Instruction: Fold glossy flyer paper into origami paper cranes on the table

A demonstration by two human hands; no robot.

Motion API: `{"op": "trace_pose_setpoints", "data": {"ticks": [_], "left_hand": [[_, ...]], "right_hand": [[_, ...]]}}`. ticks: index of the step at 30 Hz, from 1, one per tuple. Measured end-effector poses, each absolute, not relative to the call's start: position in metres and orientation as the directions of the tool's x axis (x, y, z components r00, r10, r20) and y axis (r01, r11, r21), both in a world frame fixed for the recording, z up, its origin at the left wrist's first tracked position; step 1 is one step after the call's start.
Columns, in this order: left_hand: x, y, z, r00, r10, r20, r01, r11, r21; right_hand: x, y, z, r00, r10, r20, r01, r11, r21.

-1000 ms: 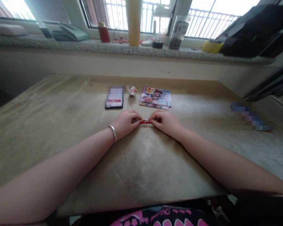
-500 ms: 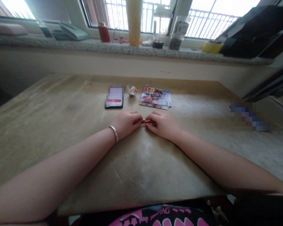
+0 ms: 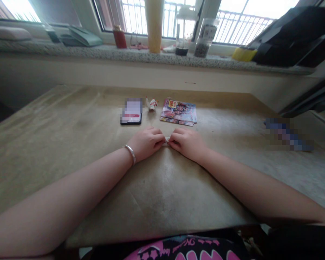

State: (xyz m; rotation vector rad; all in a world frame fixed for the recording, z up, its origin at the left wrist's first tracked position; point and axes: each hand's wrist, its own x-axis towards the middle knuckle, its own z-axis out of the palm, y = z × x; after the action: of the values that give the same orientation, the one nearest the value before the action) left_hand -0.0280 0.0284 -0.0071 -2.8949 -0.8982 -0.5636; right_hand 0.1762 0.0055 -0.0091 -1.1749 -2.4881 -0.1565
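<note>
Low over the table, my left hand point(image 3: 147, 142), with a silver bangle point(image 3: 130, 154) at its wrist, pinches one end of a small folded piece of paper point(image 3: 167, 143). Across from it, my right hand point(image 3: 189, 142) pinches the other end. Only a narrow whitish strip shows between the fingertips; the fingers hide the rest. Beyond the hands stands a small white and red folded paper figure point(image 3: 152, 104). A phone point(image 3: 131, 122) with a lit, blurred screen lies to its left, and a stack of printed colourful sheets point(image 3: 180, 112) lies to its right.
A pixelated bluish object point(image 3: 284, 134) lies at the table's right side. Along the granite windowsill point(image 3: 97, 52) stand a red bottle point(image 3: 120, 37), a tall yellow cylinder point(image 3: 154, 29), clear containers point(image 3: 203, 41) and a dark bag point(image 3: 295, 36). The table's near edge meets my body.
The red part of the paper between my fingers no longer shows; a whitish part does. My fingertips have shifted slightly on it, while the arms stay nearly still.
</note>
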Motion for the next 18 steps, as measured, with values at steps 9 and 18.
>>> {"op": "trace_pose_setpoints", "data": {"ticks": [9,18], "left_hand": [[-0.028,0.028,-0.009,0.788,0.509,0.347,0.547,-0.837,-0.013],[-0.029,0.027,-0.008,0.799,0.487,0.352,0.515,-0.857,0.017]], "right_hand": [[0.175,0.005,-0.009,-0.638,0.658,0.400,0.753,0.643,0.141],[0.187,-0.004,0.000,-0.698,0.651,0.299,0.708,0.689,0.155]]}}
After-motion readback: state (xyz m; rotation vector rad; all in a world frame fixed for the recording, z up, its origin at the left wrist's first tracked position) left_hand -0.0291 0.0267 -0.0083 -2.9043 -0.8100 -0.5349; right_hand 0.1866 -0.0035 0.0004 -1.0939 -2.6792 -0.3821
